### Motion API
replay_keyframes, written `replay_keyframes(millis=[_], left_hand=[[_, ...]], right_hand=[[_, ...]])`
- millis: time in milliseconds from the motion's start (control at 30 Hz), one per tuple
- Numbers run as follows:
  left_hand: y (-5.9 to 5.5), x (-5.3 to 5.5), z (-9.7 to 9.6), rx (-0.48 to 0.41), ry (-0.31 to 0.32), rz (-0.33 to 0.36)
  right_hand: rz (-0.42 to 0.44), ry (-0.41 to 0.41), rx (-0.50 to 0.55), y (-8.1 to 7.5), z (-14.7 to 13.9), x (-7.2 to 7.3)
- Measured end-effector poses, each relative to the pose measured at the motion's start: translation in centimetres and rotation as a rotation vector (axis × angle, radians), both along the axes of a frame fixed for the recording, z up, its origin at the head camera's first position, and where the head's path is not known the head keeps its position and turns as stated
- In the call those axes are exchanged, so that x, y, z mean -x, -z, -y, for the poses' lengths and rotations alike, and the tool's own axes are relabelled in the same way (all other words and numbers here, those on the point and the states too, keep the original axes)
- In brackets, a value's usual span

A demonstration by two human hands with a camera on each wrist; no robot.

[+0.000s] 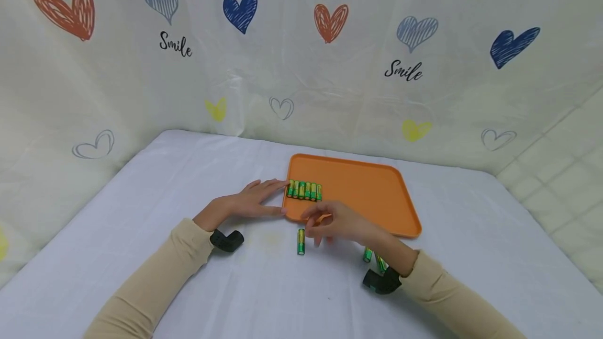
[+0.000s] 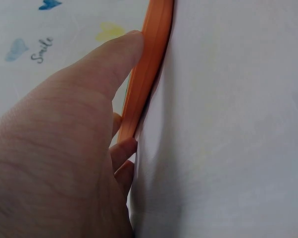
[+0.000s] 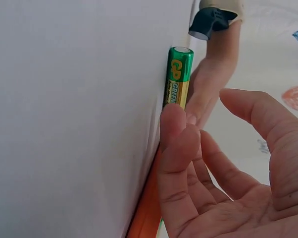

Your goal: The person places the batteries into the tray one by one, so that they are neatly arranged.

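Observation:
Along the left side of an orange tray (image 1: 363, 184), a row of several green and gold AAA-looking batteries (image 1: 304, 190) stands side by side. My left hand (image 1: 252, 200) rests against the tray's left edge, fingers extended; its thumb touches the rim (image 2: 151, 54) in the left wrist view. Just in front of the tray, a single battery (image 1: 301, 241) lies on the white cloth. Beside it hovers my right hand (image 1: 336, 221), fingers loosely bent and thumb apart. In the right wrist view, the fingertips partly cover that battery (image 3: 178, 72); whether they touch it I cannot tell.
Two more batteries, one of them a loose battery (image 1: 368, 254), lie partly hidden under the right wrist. A white cloth (image 1: 264, 297) covers the table. Behind it hangs a pale curtain (image 1: 301, 72) printed with hearts. Each wrist carries a black camera mount (image 1: 227, 241).

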State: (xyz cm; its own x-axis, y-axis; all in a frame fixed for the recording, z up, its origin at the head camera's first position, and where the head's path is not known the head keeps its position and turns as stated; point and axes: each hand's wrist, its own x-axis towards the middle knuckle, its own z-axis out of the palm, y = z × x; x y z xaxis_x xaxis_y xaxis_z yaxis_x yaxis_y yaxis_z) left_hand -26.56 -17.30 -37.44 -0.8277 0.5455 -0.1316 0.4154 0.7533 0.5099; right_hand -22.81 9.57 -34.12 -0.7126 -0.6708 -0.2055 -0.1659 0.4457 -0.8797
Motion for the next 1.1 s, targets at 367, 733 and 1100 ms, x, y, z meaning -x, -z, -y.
replay_keyframes(millis=[367, 733, 1100], left_hand=[[-0.1, -0.1, -0.1, -0.002, 0.006, 0.000], [-0.1, -0.1, 0.0, -0.010, 0.005, -0.008], [-0.1, -0.2, -0.1, -0.017, 0.010, -0.015]], right_hand=[[-0.038, -0.027, -0.033, 0.3, 0.2, -0.7], [-0.295, -0.114, -0.134, 0.6, 1.2, -1.5], [-0.322, -0.086, -0.153, 0.5, 1.3, -1.9]])
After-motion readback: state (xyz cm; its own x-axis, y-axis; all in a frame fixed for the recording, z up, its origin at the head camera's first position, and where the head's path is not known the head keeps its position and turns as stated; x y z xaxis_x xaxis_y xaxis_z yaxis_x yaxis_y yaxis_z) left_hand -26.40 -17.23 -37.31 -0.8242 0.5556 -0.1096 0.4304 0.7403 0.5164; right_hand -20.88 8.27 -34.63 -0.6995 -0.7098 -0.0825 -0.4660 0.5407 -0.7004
